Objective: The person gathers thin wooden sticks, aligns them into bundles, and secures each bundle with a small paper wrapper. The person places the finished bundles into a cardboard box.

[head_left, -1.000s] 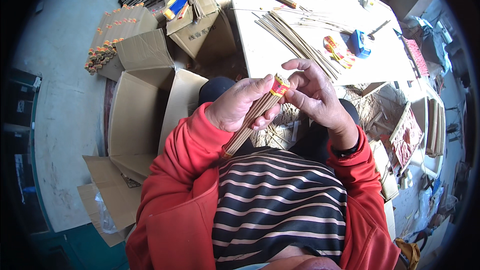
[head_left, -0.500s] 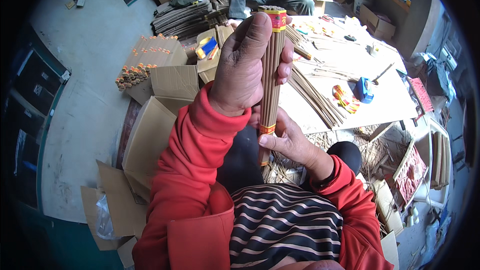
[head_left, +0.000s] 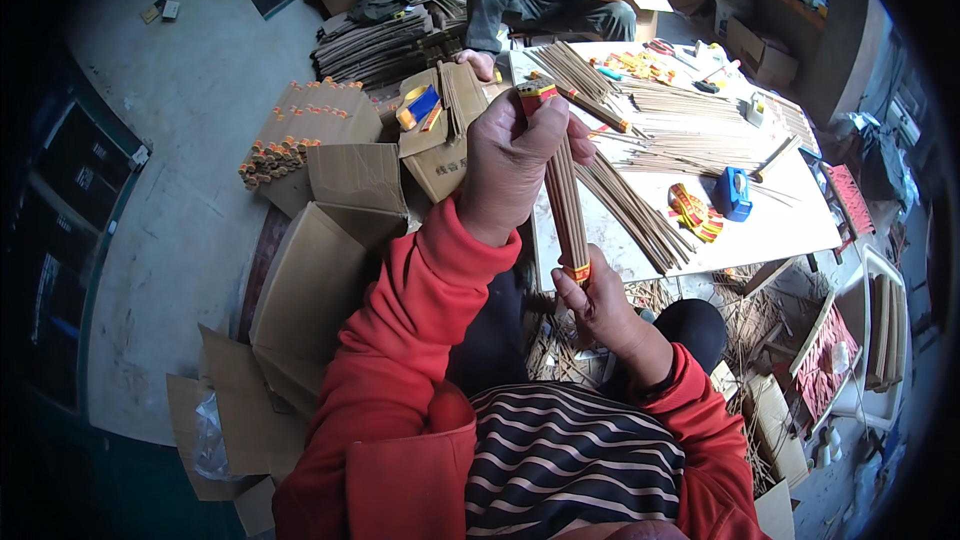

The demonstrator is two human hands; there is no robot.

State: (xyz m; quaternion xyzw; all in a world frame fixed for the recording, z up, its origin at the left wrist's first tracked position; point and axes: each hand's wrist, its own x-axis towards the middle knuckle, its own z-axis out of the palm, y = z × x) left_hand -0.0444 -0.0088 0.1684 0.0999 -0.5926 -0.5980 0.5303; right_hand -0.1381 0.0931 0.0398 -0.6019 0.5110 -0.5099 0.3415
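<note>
A bundle of thin brown incense sticks is held at a slant in front of me, with a red-and-yellow paper band near its top and another near its lower end. My left hand is wrapped round the upper end, thumb lying over the band. Lower down, my right hand grips the bundle near the lower band, its thumb raised along the side. Loose sticks lie on the white table just beyond, beside red-and-yellow paper bands and a blue tape dispenser.
An open cardboard box stands at my left, with stacked banded bundles behind it. A smaller carton holds a blue-and-yellow item. Across the table sits a person holding a phone. Stick scraps litter the floor at right.
The bundle has gone from nearly upright to leaning, its top lower and its bottom further right. My left thumb has come across the upper band. My right hand has moved slightly right and down.
</note>
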